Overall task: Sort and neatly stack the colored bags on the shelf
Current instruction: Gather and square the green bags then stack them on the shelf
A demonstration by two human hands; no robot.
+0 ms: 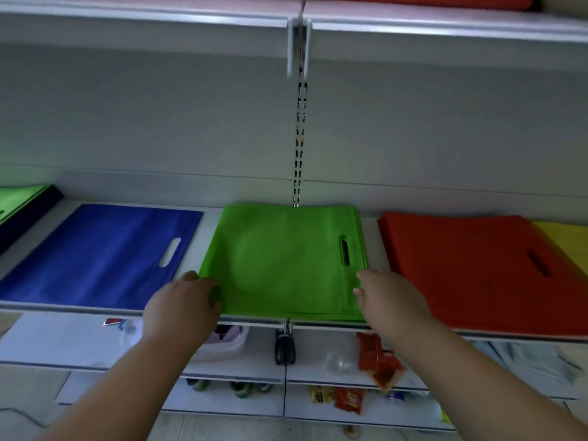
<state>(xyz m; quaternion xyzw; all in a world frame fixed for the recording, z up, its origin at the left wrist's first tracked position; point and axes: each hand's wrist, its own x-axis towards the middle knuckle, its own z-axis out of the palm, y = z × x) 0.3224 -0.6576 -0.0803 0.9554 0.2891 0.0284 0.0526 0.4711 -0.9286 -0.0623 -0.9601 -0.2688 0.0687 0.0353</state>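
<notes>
The red bags (471, 268) run off the right edge, so their right side is lost, and the yellow bag (563, 243) beside them shows only a blurred corner. At the shelf's (95, 308) far left end, a green and dark blue pile (25, 208) is cut by the left edge. On the upper shelf (445, 25) a red thing (413, 0) is cropped by the top edge. The left hand (181, 307) covers the near left corner of the green bags (286, 265); the right hand (391, 300) covers their near right corner, and its fingertips cannot be made out. Goods on the lower shelves (238, 367) are too blurred to name
</notes>
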